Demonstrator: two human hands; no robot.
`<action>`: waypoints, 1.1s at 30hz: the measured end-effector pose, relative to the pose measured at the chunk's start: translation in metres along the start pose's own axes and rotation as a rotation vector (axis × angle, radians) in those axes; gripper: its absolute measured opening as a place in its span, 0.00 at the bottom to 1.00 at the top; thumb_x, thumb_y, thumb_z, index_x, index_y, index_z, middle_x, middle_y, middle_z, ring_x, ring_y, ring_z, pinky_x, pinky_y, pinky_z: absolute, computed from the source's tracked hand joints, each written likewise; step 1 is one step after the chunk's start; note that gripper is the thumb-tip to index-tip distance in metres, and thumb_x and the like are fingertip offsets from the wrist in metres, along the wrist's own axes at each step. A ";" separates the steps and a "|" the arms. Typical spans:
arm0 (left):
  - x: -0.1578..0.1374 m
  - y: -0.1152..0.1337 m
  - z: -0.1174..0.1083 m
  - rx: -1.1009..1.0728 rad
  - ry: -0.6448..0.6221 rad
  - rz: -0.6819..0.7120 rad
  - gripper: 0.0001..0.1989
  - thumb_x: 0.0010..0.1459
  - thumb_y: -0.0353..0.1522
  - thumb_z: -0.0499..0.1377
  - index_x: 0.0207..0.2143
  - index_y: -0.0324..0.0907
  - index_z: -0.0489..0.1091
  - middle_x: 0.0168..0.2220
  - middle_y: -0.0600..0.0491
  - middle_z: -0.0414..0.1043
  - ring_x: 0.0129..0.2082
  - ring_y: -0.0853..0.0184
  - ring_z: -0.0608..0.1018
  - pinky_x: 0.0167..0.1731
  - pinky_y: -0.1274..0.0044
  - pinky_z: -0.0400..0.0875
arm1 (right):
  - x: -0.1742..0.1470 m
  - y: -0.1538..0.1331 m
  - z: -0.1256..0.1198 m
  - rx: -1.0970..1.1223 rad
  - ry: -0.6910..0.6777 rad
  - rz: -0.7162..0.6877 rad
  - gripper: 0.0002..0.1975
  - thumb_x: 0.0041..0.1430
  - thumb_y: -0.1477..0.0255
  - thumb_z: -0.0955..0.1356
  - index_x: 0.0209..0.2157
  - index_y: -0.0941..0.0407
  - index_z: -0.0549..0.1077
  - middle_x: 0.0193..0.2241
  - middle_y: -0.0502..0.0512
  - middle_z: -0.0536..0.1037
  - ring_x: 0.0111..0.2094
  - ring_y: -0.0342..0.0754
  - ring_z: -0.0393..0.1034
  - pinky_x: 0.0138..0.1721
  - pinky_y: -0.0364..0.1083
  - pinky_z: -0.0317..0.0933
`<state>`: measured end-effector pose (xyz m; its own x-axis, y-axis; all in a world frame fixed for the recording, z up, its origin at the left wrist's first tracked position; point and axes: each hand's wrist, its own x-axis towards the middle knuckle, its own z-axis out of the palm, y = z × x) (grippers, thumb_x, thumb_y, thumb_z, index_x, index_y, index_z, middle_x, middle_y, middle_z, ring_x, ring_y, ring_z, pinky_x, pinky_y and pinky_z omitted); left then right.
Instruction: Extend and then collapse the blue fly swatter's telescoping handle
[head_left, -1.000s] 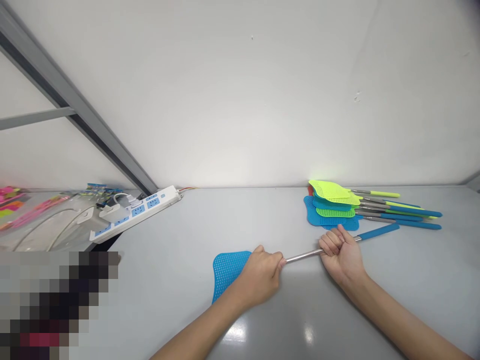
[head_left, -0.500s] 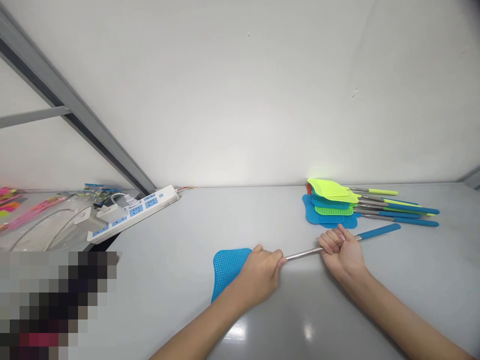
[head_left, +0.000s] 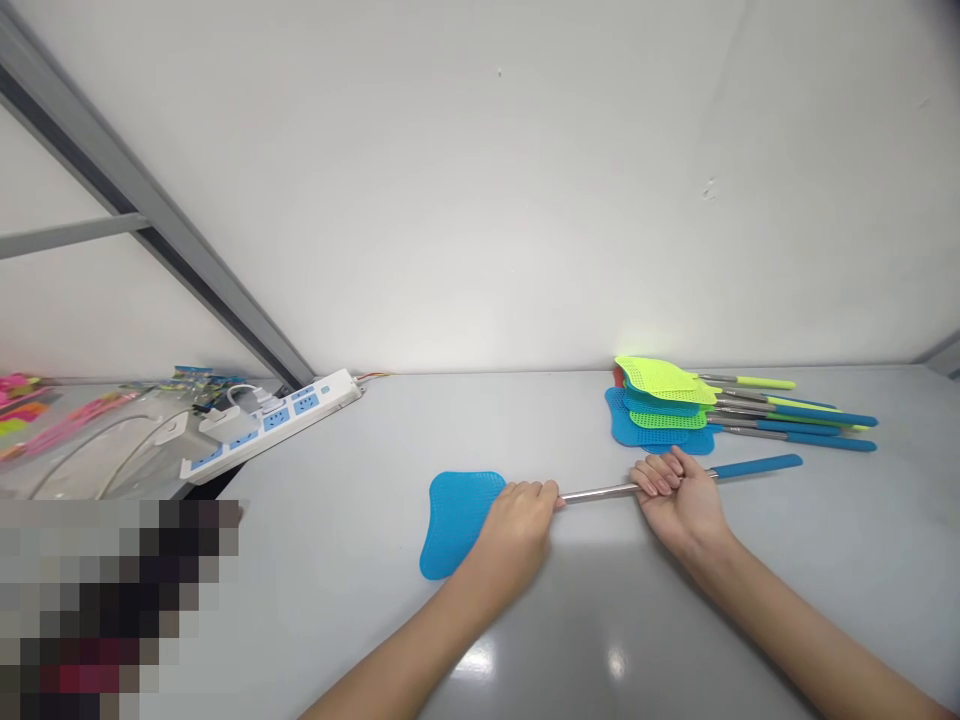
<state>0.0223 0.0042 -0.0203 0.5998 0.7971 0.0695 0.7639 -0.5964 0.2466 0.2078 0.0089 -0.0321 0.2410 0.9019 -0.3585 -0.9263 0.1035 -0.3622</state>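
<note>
I have the blue fly swatter (head_left: pixel 459 520) lying flat on the grey tabletop (head_left: pixel 360 560) in front of me, its mesh head to my left and its handle running off to the right. My left hand (head_left: pixel 517 525) is clenched around the neck, just where the head meets the metal shaft (head_left: pixel 596 492). My right hand (head_left: pixel 679 492) is curled around the shaft further along, palm turned up, with the blue grip (head_left: pixel 757 466) sticking out past it.

I judge the whole thing to be very light. The perforated head looks thin and floppy, so it would bend rather than carry any load. The shaft is stiff but slim, smooth and shiny, and probably slick under my fingers; it looks telescopic, so it may slide in length if I push or pull along it. The blue grip looks like the surest place to hold, with the neck as a second hold to steady the head.

Behind my right hand, a stack of swatters (head_left: pixel 667 405) rests near the wall. A power strip (head_left: pixel 270 425) sits off to the left.
</note>
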 end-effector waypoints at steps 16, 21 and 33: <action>0.006 0.001 -0.011 -0.074 -0.109 -0.060 0.18 0.58 0.38 0.36 0.27 0.41 0.60 0.26 0.52 0.66 0.26 0.68 0.68 0.23 0.78 0.55 | 0.003 0.000 -0.001 -0.024 -0.025 0.040 0.15 0.51 0.76 0.58 0.15 0.56 0.48 0.11 0.42 0.47 0.12 0.36 0.44 0.12 0.38 0.46; 0.005 0.002 -0.012 -0.014 -0.108 -0.069 0.18 0.58 0.38 0.36 0.28 0.42 0.61 0.27 0.52 0.67 0.26 0.68 0.69 0.23 0.78 0.55 | 0.002 -0.001 0.000 -0.024 -0.042 0.059 0.14 0.51 0.76 0.59 0.16 0.56 0.49 0.12 0.42 0.47 0.13 0.36 0.45 0.13 0.38 0.47; 0.003 0.008 -0.003 0.047 -0.051 -0.091 0.15 0.59 0.35 0.36 0.30 0.41 0.60 0.28 0.53 0.67 0.28 0.68 0.69 0.25 0.77 0.56 | -0.007 0.001 0.000 -0.023 -0.062 0.073 0.15 0.51 0.76 0.58 0.16 0.56 0.46 0.13 0.43 0.48 0.13 0.37 0.47 0.15 0.39 0.50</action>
<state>0.0299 0.0022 -0.0155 0.5377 0.8432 -0.0010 0.8255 -0.5262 0.2041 0.2052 0.0022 -0.0301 0.1542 0.9308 -0.3314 -0.9339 0.0277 -0.3566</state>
